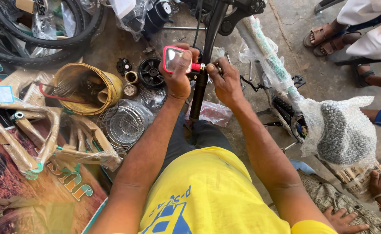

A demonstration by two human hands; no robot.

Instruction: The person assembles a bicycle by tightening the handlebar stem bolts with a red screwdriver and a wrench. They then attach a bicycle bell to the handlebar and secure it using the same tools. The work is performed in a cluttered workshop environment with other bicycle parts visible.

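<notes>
Left hand (pixel 177 76) gripping pink-framed mirror (pixel 173 58) facing up, right hand (pixel 226 82) pinching its red stem pointing rightward at upright black handlebar (pixel 203 73)

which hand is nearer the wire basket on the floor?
Left. The left hand grips the pink-framed mirror just above and right of the wire basket. The right hand is farther right, past the black bar.

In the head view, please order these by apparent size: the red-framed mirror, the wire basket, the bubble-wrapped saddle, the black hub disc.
1. bubble-wrapped saddle, though it lies nearer the camera
2. wire basket
3. red-framed mirror and black hub disc: look alike; the left hand partly covers the mirror, so unranked.
</notes>
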